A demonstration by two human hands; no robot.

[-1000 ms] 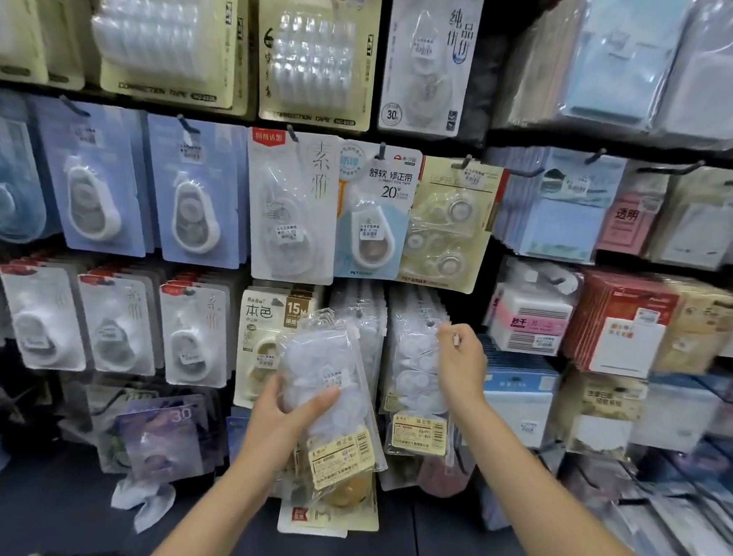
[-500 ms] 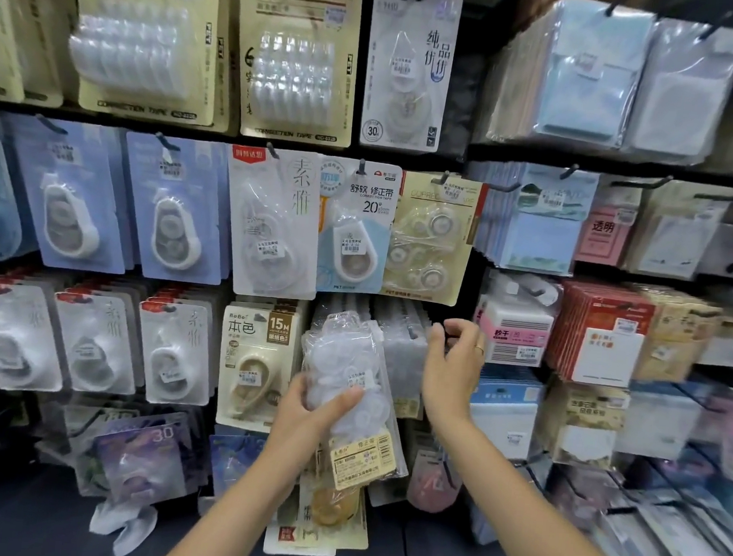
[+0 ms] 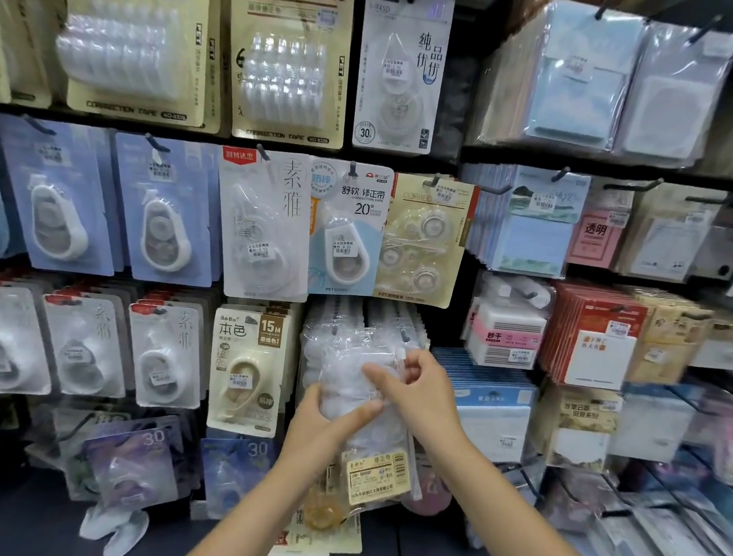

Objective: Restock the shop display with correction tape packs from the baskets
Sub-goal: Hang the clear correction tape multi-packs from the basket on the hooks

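Item: clear correction tape pack (image 3: pixel 364 391), gripped low by left hand (image 3: pixel 322 428), pinched at its top edge by right hand (image 3: pixel 417 396), just below the hanging row (image 3: pixel 361 321). Likely light, crinkly, slippery; best held near top hole.

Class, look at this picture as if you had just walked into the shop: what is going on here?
A person stands facing a wall display hung with stationery packs. Both hands hold one clear bag of correction tapes with a yellow label at its lower end. The left hand grips its side from below; the right hand pinches its upper edge, close to the row of similar clear packs on the hooks behind. It is not hung yet, by the look of it.
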